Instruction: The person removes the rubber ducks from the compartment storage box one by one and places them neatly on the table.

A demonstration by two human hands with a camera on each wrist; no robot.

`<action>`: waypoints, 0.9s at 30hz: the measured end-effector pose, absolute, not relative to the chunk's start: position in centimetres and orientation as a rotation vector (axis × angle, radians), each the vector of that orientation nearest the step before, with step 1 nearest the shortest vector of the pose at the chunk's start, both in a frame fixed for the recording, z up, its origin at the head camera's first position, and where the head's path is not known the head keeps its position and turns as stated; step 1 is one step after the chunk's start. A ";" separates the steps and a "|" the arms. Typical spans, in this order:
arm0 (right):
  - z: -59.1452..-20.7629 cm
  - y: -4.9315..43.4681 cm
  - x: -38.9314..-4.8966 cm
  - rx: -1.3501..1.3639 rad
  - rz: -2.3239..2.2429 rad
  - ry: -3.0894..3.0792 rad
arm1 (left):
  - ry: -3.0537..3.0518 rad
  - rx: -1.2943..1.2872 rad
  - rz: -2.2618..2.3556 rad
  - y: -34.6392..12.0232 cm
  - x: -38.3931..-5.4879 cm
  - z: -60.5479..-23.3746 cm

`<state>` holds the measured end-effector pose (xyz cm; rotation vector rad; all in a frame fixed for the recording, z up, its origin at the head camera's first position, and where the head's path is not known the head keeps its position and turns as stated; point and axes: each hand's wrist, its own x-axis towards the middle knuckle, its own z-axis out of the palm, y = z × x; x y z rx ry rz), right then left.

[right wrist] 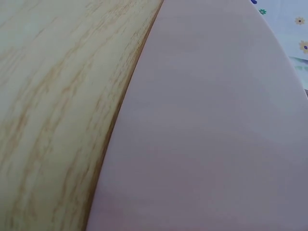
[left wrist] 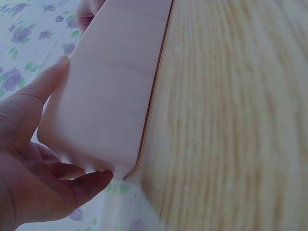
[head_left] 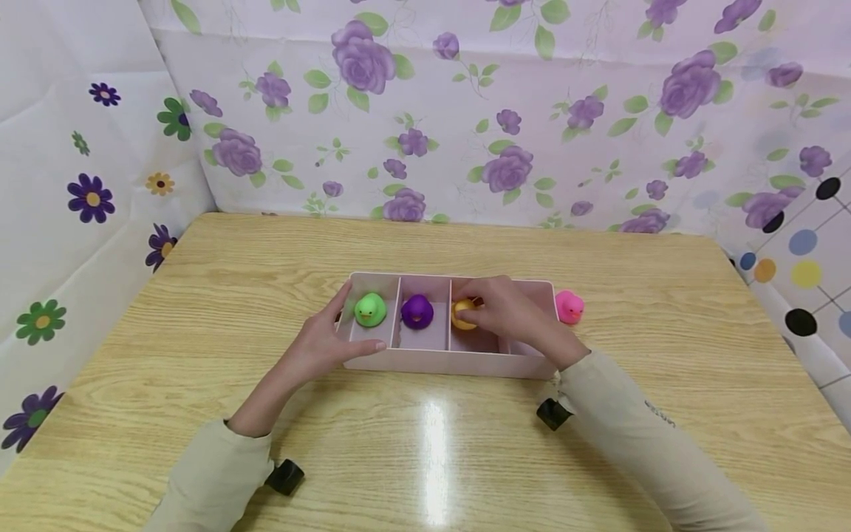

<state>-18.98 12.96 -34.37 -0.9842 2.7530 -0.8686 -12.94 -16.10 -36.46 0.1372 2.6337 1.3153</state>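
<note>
Right hand [head_left: 503,304] pinches orange duck [head_left: 463,319] inside box [head_left: 445,361]; a loosened pinch could topple it. Left hand [head_left: 320,343] grips box's left end.

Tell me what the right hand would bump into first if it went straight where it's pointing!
The right hand already has its fingers on the orange duck. Past that, the divider beside the purple duck looks first in line, unless the fingers would clear its top; their height is unclear.
</note>
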 end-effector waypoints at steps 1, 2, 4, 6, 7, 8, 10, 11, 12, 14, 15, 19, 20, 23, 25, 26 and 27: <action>-34.3 13.0 -19.0 -0.985 -0.874 2.752 | 2.634 0.138 1.318 -16.1 -12.9 -36.5; -34.3 13.0 -19.0 -0.985 -0.877 2.750 | 2.634 0.138 1.320 -16.1 -12.9 -36.5; -34.3 13.0 -19.0 -0.983 -0.885 2.747 | 2.634 0.140 1.323 -16.1 -12.9 -36.4; -34.3 13.1 -19.0 -0.975 -0.901 2.737 | 2.634 0.144 1.326 -16.1 -12.9 -36.4; -34.3 13.1 -19.0 -0.970 -0.909 2.733 | 2.633 0.144 1.327 -16.1 -12.9 -36.4; -34.2 13.2 -18.9 -0.960 -0.923 2.725 | 2.634 0.145 1.328 -16.1 -12.8 -36.4; -34.1 13.2 -18.9 -0.938 -0.959 2.704 | 2.636 0.148 1.331 -16.1 -12.8 -36.4; -34.0 13.3 -18.8 -0.930 -0.974 2.697 | 2.637 0.150 1.332 -16.1 -12.8 -36.3; -34.0 13.3 -18.8 -0.921 -0.985 2.693 | 2.637 0.147 1.333 -16.1 -12.8 -36.3; -33.9 13.4 -18.8 -0.908 -1.009 2.688 | 2.635 0.147 1.335 -16.0 -12.8 -36.2; -33.9 13.4 -18.8 -0.908 -1.017 2.686 | 2.634 0.146 1.336 -16.0 -12.8 -36.2; -33.9 13.5 -18.7 -0.909 -1.030 2.694 | 2.630 0.142 1.333 -16.0 -12.8 -36.1; -33.9 13.5 -18.7 -0.905 -1.032 2.693 | 2.631 0.143 1.331 -16.0 -12.8 -36.1; -33.9 13.6 -18.6 -0.893 -1.047 2.686 | 2.632 0.144 1.327 -16.0 -12.8 -36.1; -34.0 13.6 -18.5 -0.893 -1.067 2.681 | 2.633 0.141 1.325 -16.0 -12.8 -36.1; -34.1 13.6 -18.4 -0.894 -1.078 2.681 | 2.633 0.140 1.323 -16.0 -12.8 -36.1; -34.2 13.6 -18.4 -0.899 -1.087 2.683 | 2.634 0.139 1.322 -16.0 -12.7 -36.1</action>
